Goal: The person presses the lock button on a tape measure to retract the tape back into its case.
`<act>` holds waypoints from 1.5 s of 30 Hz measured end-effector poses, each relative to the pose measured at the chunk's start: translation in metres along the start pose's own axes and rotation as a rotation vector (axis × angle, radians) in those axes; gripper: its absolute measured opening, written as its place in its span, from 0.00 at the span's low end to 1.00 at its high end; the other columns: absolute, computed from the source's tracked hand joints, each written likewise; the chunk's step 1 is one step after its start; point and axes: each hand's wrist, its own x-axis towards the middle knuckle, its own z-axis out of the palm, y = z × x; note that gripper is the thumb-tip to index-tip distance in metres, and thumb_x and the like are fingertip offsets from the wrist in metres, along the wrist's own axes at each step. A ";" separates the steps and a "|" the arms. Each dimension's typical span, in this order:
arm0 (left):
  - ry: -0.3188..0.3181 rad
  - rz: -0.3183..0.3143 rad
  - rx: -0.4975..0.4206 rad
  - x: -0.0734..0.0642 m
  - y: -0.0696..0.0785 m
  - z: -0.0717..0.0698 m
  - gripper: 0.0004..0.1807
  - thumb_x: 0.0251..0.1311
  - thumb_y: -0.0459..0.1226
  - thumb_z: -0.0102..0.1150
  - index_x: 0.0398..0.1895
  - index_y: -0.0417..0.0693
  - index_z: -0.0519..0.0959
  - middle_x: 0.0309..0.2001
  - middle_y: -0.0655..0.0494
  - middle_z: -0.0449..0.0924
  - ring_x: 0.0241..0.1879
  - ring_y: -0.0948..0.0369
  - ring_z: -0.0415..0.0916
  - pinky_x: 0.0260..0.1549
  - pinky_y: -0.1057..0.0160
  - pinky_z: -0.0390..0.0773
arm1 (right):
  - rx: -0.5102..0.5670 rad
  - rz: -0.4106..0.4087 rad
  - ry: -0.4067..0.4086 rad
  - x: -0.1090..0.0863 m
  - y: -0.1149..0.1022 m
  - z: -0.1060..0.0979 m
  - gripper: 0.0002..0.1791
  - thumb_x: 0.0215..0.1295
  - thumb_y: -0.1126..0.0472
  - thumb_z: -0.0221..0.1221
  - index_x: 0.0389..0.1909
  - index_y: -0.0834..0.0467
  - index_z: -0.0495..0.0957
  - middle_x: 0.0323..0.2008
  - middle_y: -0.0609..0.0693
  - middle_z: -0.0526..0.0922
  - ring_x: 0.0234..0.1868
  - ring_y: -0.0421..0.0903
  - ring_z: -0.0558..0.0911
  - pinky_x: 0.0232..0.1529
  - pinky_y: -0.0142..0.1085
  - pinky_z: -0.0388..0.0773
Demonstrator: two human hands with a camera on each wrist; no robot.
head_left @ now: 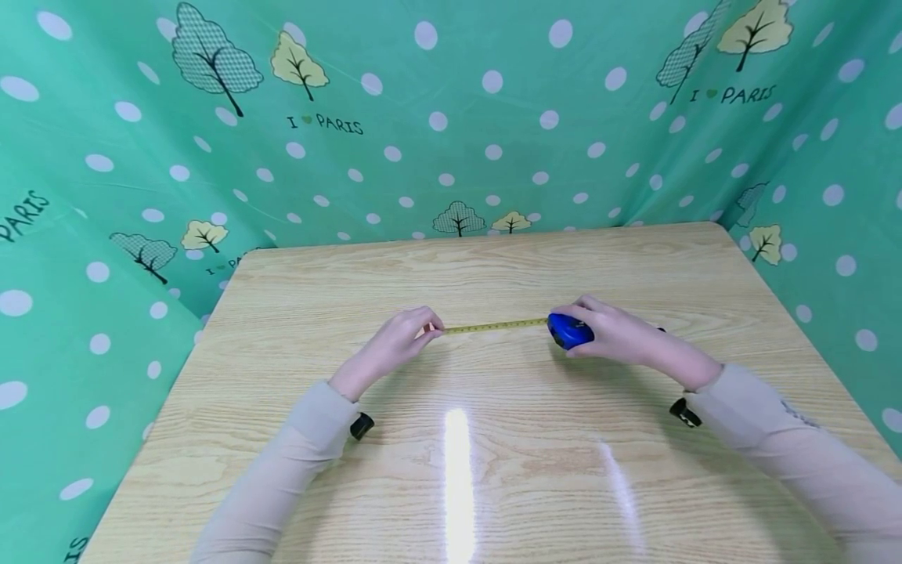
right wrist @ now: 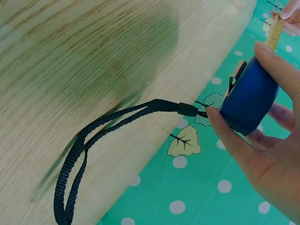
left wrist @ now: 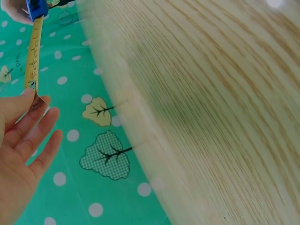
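A blue tape measure [head_left: 569,332] is gripped by my right hand [head_left: 611,332], its case between thumb and fingers. From it a yellow blade [head_left: 496,325] stretches leftward, pulled out straight above the table. My left hand [head_left: 403,338] pinches the blade's free end; the metal end hook [left wrist: 36,103] shows between thumb and fingers in the left wrist view, with the other fingers spread loosely. A black wrist strap [right wrist: 77,154] hangs from the tape measure's case in the right wrist view.
The wooden table [head_left: 296,501] lies beneath both hands, with a bright light reflection near its front middle. A green dotted curtain [head_left: 395,94] with printed trees runs along the back and sides. Dark wrist devices show under both sleeves.
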 end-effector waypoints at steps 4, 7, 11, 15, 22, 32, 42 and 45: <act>0.001 0.012 -0.019 0.001 0.000 0.002 0.03 0.55 0.29 0.56 0.33 0.41 0.76 0.32 0.54 0.78 0.30 0.63 0.74 0.32 0.64 0.76 | -0.010 -0.014 0.013 0.000 -0.001 0.001 0.34 0.47 0.58 0.67 0.57 0.62 0.66 0.44 0.60 0.70 0.42 0.57 0.75 0.37 0.46 0.77; 0.007 0.025 -0.025 0.002 0.000 0.003 0.03 0.55 0.29 0.55 0.33 0.41 0.76 0.33 0.54 0.78 0.30 0.63 0.74 0.32 0.64 0.76 | -0.020 -0.027 0.019 0.001 -0.001 0.002 0.34 0.47 0.58 0.67 0.56 0.63 0.66 0.43 0.61 0.70 0.42 0.57 0.75 0.37 0.46 0.77; 0.018 0.035 -0.020 0.003 0.001 0.003 0.03 0.55 0.29 0.55 0.33 0.41 0.76 0.33 0.54 0.78 0.31 0.63 0.74 0.31 0.67 0.76 | -0.026 -0.029 0.017 0.002 -0.003 0.003 0.34 0.47 0.58 0.66 0.56 0.63 0.66 0.43 0.61 0.70 0.42 0.56 0.75 0.37 0.46 0.77; 0.017 0.040 -0.016 0.005 0.002 0.004 0.03 0.55 0.29 0.55 0.33 0.41 0.76 0.33 0.54 0.78 0.31 0.63 0.74 0.31 0.69 0.75 | -0.022 -0.028 0.015 0.004 -0.004 0.003 0.34 0.47 0.58 0.66 0.57 0.62 0.66 0.43 0.60 0.70 0.42 0.55 0.75 0.37 0.45 0.77; 0.013 0.056 -0.016 0.008 0.004 0.005 0.03 0.55 0.28 0.55 0.33 0.41 0.75 0.33 0.54 0.78 0.31 0.63 0.74 0.32 0.70 0.75 | -0.037 -0.044 0.026 0.006 -0.006 0.004 0.35 0.47 0.58 0.67 0.56 0.63 0.66 0.43 0.61 0.70 0.41 0.56 0.75 0.37 0.45 0.77; 0.020 0.061 -0.030 0.010 0.006 0.007 0.04 0.54 0.27 0.56 0.32 0.41 0.75 0.33 0.54 0.78 0.30 0.63 0.74 0.32 0.70 0.75 | -0.061 -0.042 0.026 0.007 -0.011 0.005 0.35 0.47 0.56 0.67 0.56 0.62 0.66 0.43 0.61 0.70 0.42 0.57 0.75 0.37 0.46 0.77; 0.001 0.039 -0.044 0.013 0.008 0.010 0.04 0.55 0.26 0.55 0.33 0.41 0.74 0.32 0.53 0.78 0.31 0.61 0.74 0.32 0.61 0.77 | -0.057 -0.032 0.012 0.010 -0.013 0.007 0.36 0.47 0.55 0.66 0.58 0.61 0.65 0.45 0.60 0.70 0.43 0.56 0.75 0.38 0.46 0.77; -0.002 0.030 -0.046 0.014 0.009 0.010 0.05 0.54 0.26 0.55 0.33 0.41 0.74 0.32 0.53 0.78 0.31 0.61 0.74 0.32 0.61 0.77 | -0.058 -0.036 0.015 0.011 -0.014 0.007 0.35 0.47 0.55 0.66 0.58 0.61 0.65 0.44 0.60 0.70 0.43 0.56 0.75 0.38 0.45 0.77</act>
